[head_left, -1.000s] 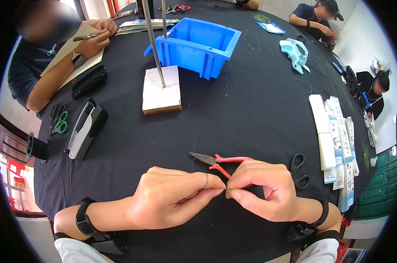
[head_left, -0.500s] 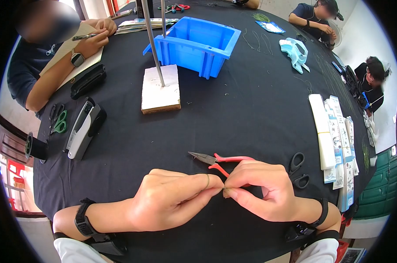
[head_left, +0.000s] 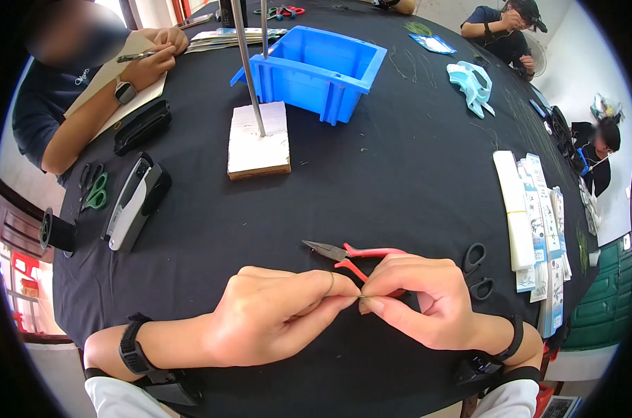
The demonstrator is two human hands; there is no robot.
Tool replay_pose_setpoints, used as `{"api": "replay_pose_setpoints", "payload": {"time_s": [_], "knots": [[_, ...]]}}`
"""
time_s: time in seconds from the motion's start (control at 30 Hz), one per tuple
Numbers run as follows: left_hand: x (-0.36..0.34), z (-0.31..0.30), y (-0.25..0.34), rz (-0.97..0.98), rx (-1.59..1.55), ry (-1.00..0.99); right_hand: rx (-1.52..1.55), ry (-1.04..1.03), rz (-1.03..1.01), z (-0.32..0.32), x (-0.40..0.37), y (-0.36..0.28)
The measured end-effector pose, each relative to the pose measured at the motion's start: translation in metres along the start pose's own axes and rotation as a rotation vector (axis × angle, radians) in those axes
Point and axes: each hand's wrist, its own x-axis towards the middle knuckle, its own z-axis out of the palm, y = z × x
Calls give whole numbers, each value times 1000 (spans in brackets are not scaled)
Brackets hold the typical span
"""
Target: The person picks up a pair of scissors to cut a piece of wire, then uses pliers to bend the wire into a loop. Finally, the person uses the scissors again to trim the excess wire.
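Pinching what seems a thin wire, left hand and right hand touch.

The desk is covered in matt black cloth with a little lint on it. Pinched between the left hand and the right hand is a thin, dull greenish wire. Just at 12 o'clock of the hands lie pliers with a dull grey metal nose and smooth red plastic grips. Farther toward 12 o'clock, a wooden block with a rough white top holds a polished metal rod, beside a glossy blue plastic bin. At 3 o'clock lie glossy paper packets.
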Motion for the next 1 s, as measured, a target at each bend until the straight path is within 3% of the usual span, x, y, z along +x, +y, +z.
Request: {"api": "replay_pose_setpoints", "payload": {"time_s": [1.0], "knots": [[-4, 4, -2, 6, -35, -11, -43, -14, -16, 2, -1, 1]]}}
